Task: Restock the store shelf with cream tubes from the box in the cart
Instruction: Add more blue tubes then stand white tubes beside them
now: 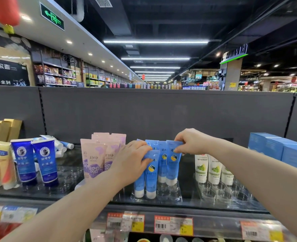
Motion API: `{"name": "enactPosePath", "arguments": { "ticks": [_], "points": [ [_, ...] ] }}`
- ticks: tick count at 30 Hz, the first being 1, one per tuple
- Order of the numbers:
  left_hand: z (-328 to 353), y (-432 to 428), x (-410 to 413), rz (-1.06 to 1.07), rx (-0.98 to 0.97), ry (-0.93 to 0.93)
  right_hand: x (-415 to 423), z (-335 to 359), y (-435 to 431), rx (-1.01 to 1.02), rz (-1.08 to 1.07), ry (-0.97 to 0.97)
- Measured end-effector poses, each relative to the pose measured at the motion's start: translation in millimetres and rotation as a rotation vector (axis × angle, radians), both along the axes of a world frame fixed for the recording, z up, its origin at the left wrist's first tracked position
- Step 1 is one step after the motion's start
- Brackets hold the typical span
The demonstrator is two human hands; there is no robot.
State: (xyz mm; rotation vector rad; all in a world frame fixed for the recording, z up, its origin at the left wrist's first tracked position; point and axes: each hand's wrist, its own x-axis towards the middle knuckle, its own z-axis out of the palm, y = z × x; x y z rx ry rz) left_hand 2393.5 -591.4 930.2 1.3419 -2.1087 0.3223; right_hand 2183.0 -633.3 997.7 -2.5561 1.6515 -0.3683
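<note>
From my remote seat I see both bare hands up at the top shelf [39, 194], working on a cluster of light-blue cream tubes [162, 165] that stand cap-down in a clear holder [172, 194] near the middle of the shelf; the left hand [133, 159] has its thumb and curled fingers closed around the flat crimped top of the front tube [151, 179], whose white cap sits in a front socket of the holder; the right hand [191, 142] reaches in from the other side and pinches the top edge of the rear right tube [173, 166] between thumb and fingertips, that tube upright in the row behind; another blue tube stands just beside the front one, mostly hidden by the left hand; several sockets at the front right of the holder show only clear plastic; just left of the blue group stand pink tubes [93, 159], and further left two dark-blue tubes [46, 163] and some yellow-orange ones [4, 165]; to the right are white tubes with green print [212, 168] in their own clear tray, and beyond them pale-blue boxes [275, 147]; price labels [173, 226] hang along the shelf's front edge.
</note>
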Motion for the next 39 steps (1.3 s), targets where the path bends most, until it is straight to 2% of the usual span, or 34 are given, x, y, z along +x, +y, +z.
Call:
{"name": "enactPosePath", "arguments": {
  "ticks": [13, 22, 31, 39],
  "points": [
    [-0.3, -0.8, -0.5, 0.002, -0.009, -0.015, 24.9, -8.7, -6.7, -0.025, 0.051, 0.027],
    [-0.4, -0.1, -0.6, -0.005, -0.010, -0.014, 33.2, -16.6, -7.1, -0.050, 0.059, -0.069],
    [-0.4, -0.3, 0.0, -0.007, -0.011, -0.022, 46.2, -13.0, -9.3, 0.020, 0.061, -0.112],
    [0.7, 2.4, -1.6, -0.002, -0.015, -0.011, 52.2, -15.7, -15.6, 0.077, 0.034, 0.032]
  ]
}}
